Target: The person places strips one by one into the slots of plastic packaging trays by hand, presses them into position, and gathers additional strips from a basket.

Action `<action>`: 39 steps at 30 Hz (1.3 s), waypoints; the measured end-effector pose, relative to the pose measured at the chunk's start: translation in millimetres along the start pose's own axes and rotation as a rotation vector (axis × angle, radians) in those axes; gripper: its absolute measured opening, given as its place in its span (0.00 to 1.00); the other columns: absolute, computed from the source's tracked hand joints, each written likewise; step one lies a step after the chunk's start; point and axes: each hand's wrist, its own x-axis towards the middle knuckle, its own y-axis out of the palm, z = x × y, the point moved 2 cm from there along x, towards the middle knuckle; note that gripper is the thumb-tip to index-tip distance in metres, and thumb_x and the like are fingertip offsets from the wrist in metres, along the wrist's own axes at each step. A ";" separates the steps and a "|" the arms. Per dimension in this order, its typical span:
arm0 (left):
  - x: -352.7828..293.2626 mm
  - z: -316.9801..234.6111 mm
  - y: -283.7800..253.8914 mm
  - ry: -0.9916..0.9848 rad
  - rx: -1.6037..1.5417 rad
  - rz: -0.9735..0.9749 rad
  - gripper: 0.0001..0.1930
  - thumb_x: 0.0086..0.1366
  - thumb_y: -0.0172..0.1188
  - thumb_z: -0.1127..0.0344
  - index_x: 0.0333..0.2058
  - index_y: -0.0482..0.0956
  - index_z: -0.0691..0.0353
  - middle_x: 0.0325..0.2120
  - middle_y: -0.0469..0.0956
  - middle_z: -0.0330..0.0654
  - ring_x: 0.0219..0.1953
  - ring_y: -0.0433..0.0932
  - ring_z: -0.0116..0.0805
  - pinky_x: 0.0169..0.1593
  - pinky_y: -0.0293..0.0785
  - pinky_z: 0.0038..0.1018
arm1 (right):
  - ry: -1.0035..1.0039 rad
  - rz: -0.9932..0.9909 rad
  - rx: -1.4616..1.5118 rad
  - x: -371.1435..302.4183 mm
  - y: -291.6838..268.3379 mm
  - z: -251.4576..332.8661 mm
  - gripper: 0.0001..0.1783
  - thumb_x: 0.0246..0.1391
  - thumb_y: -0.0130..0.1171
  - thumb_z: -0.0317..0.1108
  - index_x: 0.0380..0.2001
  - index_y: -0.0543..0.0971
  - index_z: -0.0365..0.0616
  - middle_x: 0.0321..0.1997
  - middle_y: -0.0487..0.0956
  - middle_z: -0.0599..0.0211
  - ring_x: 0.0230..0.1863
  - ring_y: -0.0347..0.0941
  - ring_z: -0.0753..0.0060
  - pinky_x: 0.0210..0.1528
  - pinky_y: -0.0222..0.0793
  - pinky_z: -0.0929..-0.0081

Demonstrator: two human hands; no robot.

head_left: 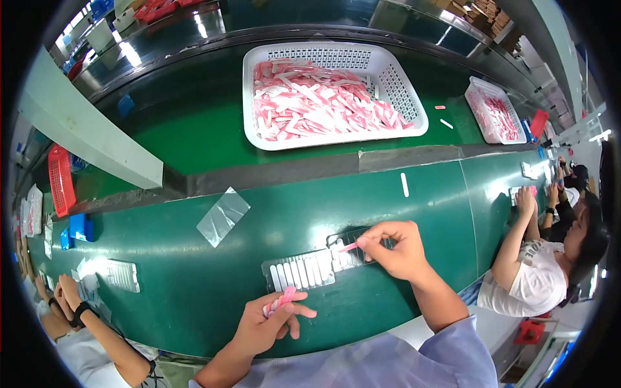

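A clear plastic slotted tray (356, 260) lies on the green table in front of me. White strips (301, 271) fill a row of slots in its left part. Between thumb and forefinger, my right hand (402, 249) pinches a small pink nail file (349, 247) over the tray's right part, partly hiding it. My left hand (259, 326) is closed around a bunch of pink and white nail files (279, 302), just nearer to me than the tray's left end.
Beyond the tray, a white basket (251, 97) holds a heap of pink and white files. A clear bag (224, 216) and a loose white strip (405, 185) lie on the table (174, 258). A slanted post (97, 129) rises at the left. Co-workers sit on both sides.
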 end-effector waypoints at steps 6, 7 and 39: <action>-4.0 2.7 -4.4 -0.006 -0.084 -0.013 0.18 0.79 0.49 0.67 0.61 0.73 0.68 0.38 0.86 0.54 0.20 0.78 0.27 0.18 0.55 0.19 | 0.184 0.014 0.249 -2.2 -10.7 -17.4 0.06 0.60 0.66 0.25 0.29 0.85 0.34 0.22 0.82 0.70 0.22 0.71 0.89 0.22 0.60 0.83; -4.4 4.0 -5.0 -0.040 -0.093 0.004 0.17 0.79 0.49 0.67 0.60 0.73 0.68 0.37 0.86 0.54 0.20 0.78 0.27 0.18 0.55 0.18 | 0.177 0.006 0.229 -0.9 -10.9 -17.3 0.05 0.59 0.67 0.25 0.29 0.85 0.35 0.22 0.82 0.70 0.22 0.72 0.88 0.22 0.61 0.83; 7.2 10.8 12.6 -0.194 -0.158 0.098 0.19 0.78 0.51 0.61 0.61 0.74 0.66 0.47 0.84 0.48 0.30 0.81 0.25 0.21 0.58 0.17 | -0.165 0.295 -0.077 -23.4 56.0 25.8 0.10 0.52 0.71 0.29 0.39 0.85 0.44 0.24 0.76 0.68 0.22 0.71 0.71 0.25 0.66 0.72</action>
